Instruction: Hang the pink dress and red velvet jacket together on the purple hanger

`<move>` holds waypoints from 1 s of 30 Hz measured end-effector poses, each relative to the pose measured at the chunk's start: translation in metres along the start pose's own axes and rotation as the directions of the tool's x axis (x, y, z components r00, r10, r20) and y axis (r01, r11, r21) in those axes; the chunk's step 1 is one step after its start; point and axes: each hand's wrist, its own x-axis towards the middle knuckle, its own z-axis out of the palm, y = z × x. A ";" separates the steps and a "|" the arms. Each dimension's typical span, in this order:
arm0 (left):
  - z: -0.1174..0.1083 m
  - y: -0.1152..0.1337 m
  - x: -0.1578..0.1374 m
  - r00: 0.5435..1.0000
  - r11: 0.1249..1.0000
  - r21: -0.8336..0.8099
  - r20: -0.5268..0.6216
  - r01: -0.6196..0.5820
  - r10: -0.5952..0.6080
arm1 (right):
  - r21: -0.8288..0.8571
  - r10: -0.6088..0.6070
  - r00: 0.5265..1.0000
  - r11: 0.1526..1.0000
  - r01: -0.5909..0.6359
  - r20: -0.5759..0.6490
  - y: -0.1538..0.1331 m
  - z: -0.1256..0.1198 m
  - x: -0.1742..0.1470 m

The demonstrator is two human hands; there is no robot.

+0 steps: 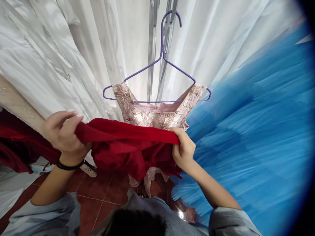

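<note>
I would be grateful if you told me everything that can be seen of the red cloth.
The red cloth is plain and looks smooth and soft, with a flat band along its upper edge and loose folds hanging below. It stretches roughly level between the left hand, gripping one end, and the right hand, gripping the other. It hides the middle of the patterned pink dress; whether they touch is unclear.

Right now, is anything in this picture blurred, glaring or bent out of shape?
Head view: a small white glare shines on the tiled floor; head view: the left hand, holding the red cloth, looks slightly blurred; head view: the white fabric fans outward, probably lens stretching, and a dark curved border cuts the right edge.
</note>
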 end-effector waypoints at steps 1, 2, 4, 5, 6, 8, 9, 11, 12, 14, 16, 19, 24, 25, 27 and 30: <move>0.003 0.001 -0.004 0.977 0.988 -0.080 0.178 0.134 -0.118 | -0.017 0.044 0.995 0.999 -0.043 0.087 0.000 -0.002 0.001; 0.008 0.002 -0.007 0.882 0.953 -0.145 0.436 0.265 -0.180 | -0.038 0.109 0.962 0.994 -0.102 0.252 0.001 -0.002 0.003; 0.017 0.002 -0.011 0.570 0.873 -0.172 0.810 0.456 -0.138 | -0.102 0.223 0.775 0.974 -0.202 0.591 0.008 -0.005 0.009; 0.020 0.002 -0.011 0.478 0.851 -0.145 0.868 0.504 -0.136 | -0.124 0.247 0.699 0.967 -0.223 0.671 0.011 -0.008 0.014; 0.021 0.002 -0.008 0.491 0.845 -0.122 0.853 0.521 -0.179 | -0.126 0.251 0.691 0.966 -0.228 0.677 0.012 -0.013 0.021; 0.017 0.004 0.002 0.688 0.871 -0.082 0.652 0.484 -0.321 | -0.093 0.215 0.846 0.977 -0.194 0.488 0.009 -0.024 0.038; 0.014 0.006 0.008 0.780 0.890 -0.042 0.502 0.454 -0.374 | -0.080 0.181 0.924 0.983 -0.164 0.336 0.004 -0.030 0.046; 0.007 0.013 0.018 0.847 0.900 0.049 0.317 0.434 -0.426 | -0.074 0.127 0.986 0.990 -0.119 0.112 -0.005 -0.038 0.056; 0.006 0.017 0.021 0.829 0.894 0.052 0.353 0.445 -0.434 | -0.071 0.128 0.986 0.990 -0.121 0.111 -0.009 -0.039 0.057; 0.005 0.025 0.019 0.688 0.846 -0.060 0.613 0.530 -0.388 | -0.023 0.174 0.930 0.984 -0.176 0.324 -0.010 -0.037 0.049; 0.009 0.034 0.012 0.500 0.718 -0.197 0.832 0.668 -0.238 | 0.077 0.197 0.812 0.956 -0.284 0.549 -0.005 -0.030 0.034; 0.016 0.053 0.005 0.427 0.497 -0.292 0.885 0.818 -0.183 | 0.260 0.214 0.807 0.875 -0.409 0.551 -0.001 -0.012 0.009; 0.025 0.096 0.022 0.449 0.311 -0.431 0.894 0.847 0.018 | 0.467 0.161 0.760 0.703 -0.536 0.630 -0.019 0.040 -0.023; 0.028 0.099 0.024 0.446 0.323 -0.457 0.888 0.829 0.113 | 0.493 0.157 0.748 0.661 -0.565 0.645 -0.021 0.047 -0.028; 0.039 0.092 0.018 0.455 0.362 -0.536 0.842 0.763 0.289 | 0.491 0.224 0.720 0.597 -0.634 0.657 -0.015 0.047 -0.039; 0.076 0.061 -0.016 0.616 0.450 -0.591 0.780 0.669 0.109 | 0.408 0.544 0.671 0.535 -0.740 0.504 0.016 0.004 -0.056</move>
